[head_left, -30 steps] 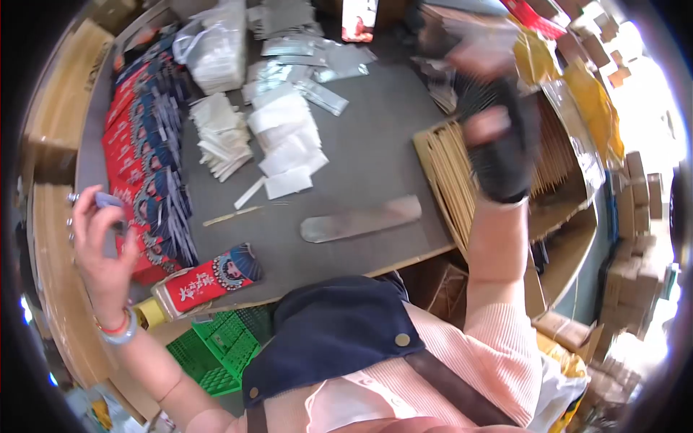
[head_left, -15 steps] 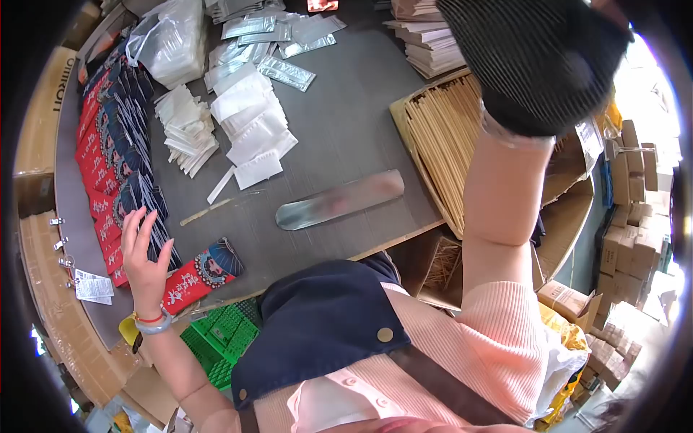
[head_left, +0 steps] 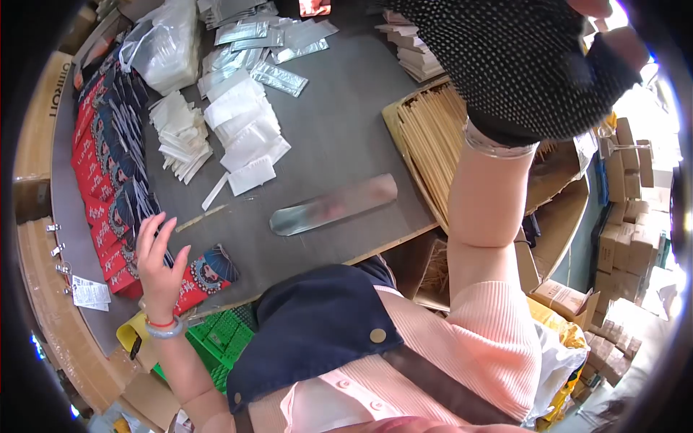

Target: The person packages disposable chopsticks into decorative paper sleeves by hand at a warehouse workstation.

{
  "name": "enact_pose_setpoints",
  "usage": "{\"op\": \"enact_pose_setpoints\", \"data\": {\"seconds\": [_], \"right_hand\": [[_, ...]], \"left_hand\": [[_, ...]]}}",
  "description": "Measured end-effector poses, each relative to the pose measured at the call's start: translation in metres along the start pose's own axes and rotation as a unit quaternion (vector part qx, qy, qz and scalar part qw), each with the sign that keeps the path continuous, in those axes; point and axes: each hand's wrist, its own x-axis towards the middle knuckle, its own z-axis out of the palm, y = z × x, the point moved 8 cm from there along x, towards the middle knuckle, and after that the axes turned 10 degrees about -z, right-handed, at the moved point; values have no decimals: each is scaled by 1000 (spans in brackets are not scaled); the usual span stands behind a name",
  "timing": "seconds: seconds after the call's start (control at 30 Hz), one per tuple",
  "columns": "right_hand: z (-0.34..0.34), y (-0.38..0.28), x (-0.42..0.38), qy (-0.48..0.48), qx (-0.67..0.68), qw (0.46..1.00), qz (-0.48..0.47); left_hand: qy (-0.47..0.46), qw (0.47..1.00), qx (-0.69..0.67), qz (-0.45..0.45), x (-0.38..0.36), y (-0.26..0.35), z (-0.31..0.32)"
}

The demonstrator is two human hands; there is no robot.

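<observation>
My left hand [head_left: 160,270] hovers at the table's near left edge with its fingers stretched and apart, holding nothing. Partly behind it lies a single red packet [head_left: 191,289] with a printed dark-blue fan figure. A row of overlapping red packets [head_left: 94,195] runs up the left side, close to the fingertips. High at the upper right, near the camera, my right hand [head_left: 530,68] wears a black fingerless glove with pale dots. Its thumb and one finger stand apart, with nothing seen between them; the other fingers are out of view. Below it is a box of thin wooden sticks [head_left: 426,137].
A long shiny strip [head_left: 336,204] lies mid-table. Behind it are white paper packets [head_left: 245,126], smaller white slips [head_left: 179,137], clear-wrapped packets [head_left: 278,76] and a plastic bag [head_left: 166,50]. A green crate [head_left: 220,339] sits under the near edge. Cartons [head_left: 621,245] stand at right.
My left hand has shifted slightly right, covering more of the single red packet. My gloved right hand has turned and moved a little left, and its thumb shows more clearly.
</observation>
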Motion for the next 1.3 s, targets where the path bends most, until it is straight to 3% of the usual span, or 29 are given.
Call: {"op": "enact_pose_setpoints", "data": {"seconds": [0.07,0.1,0.17,0.27,0.3,0.33,0.43,0.53,0.67,0.73,0.8,0.9,1.17,1.27,1.3], "right_hand": [[2,0,-6,-95,2,995,-8],[-4,8,-13,-235,8,972,-25],[-17,45,-33,-344,-54,937,19],[-48,92,-98,-223,-294,909,196],[-56,110,-127,-253,-480,822,170],[-64,123,-150,-269,-649,699,134],[-49,144,-195,-316,-725,603,103],[-60,173,-232,-329,-734,566,182],[-36,186,-227,-294,-664,659,197],[-14,196,-222,-313,-675,648,165],[-2,207,-220,-334,-673,639,163],[-4,229,-231,-367,-665,616,209],[24,243,-235,-403,-631,638,182],[49,298,-254,-455,-599,626,207],[55,295,-247,-441,-603,649,148]], "left_hand": [[-13,1000,-9,-7,2,2,8],[-18,1000,-20,-13,4,1,13],[-14,997,-58,-52,6,-9,29],[34,991,-109,-73,-2,-23,57],[20,986,-127,-102,-6,-25,63],[6,980,-148,-129,-11,-27,71],[19,974,-144,-174,-40,-37,86],[79,971,-122,-191,-64,-46,82],[109,962,-98,-229,-83,-57,95],[121,959,-14,-255,-81,-53,106],[81,948,-54,-302,-94,-69,132],[97,949,-85,-289,-92,-71,134],[69,941,-111,-313,-96,-78,139],[40,942,-118,-312,-97,-78,139],[38,943,-127,-305,-96,-75,135]]}}
